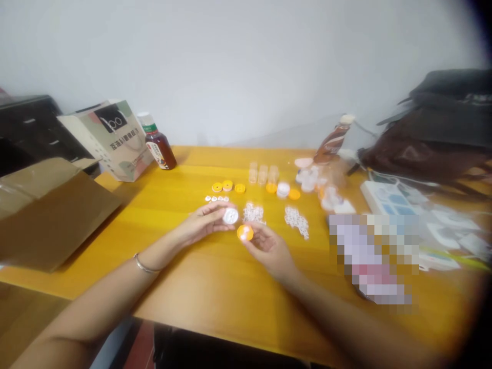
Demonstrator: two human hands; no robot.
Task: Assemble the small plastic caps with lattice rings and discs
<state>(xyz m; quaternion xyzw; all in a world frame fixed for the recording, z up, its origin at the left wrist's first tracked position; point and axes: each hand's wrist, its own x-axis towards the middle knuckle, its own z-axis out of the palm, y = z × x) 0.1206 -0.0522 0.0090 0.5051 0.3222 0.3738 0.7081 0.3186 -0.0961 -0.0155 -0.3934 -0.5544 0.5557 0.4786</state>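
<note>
Between the thumb and fingers of my left hand [205, 223] is a round white cap [230, 216], its face turned toward me. My right hand [271, 251] pinches a round orange cap [245, 232] with a whitish patch on its face. The two caps are close together but apart, above the table. Just beyond them lie a pile of small white pieces [252, 212] and a second white pile [296, 222]. Several small white parts [217, 199] form a row past my left hand. Behind that row are yellow-orange caps [227, 186].
Clear small cups [263, 174] stand farther back, near a white cap stack [283, 189]. A cardboard box [57, 210], paper bag [115, 138] and dark-red bottle [159, 146] occupy the left. At right are a brown bottle [333, 138], clear plastic parts [309, 178] and a dark bag [434, 133].
</note>
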